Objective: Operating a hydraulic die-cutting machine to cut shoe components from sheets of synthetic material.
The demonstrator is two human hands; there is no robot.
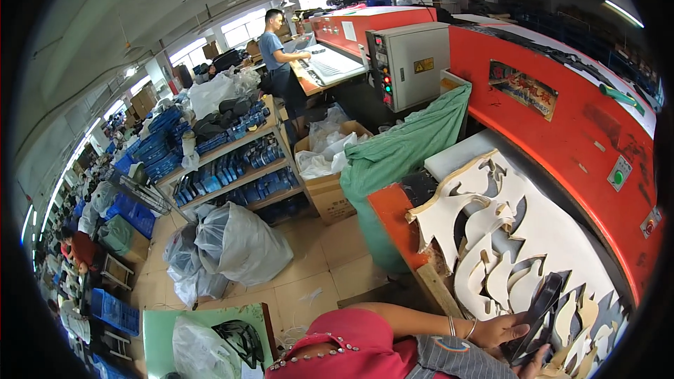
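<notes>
My left hand, with bracelets on the wrist, grips a dark, curved cut piece from its left side. Just below, my right hand shows only in part at the lower edge, its fingers closed against the lower end of the same piece. Whether this is one layer or a small stack, I cannot tell. Under and beside it, cream-coloured sheet material with curved cut-outs lies on the white machine bed, with dark shapes showing in the gaps.
A red press machine runs along the right. Green cloth hangs beside its bed. Shelves with blue cutting dies, bulging plastic bags and a green table stand left. Another person works at a far machine.
</notes>
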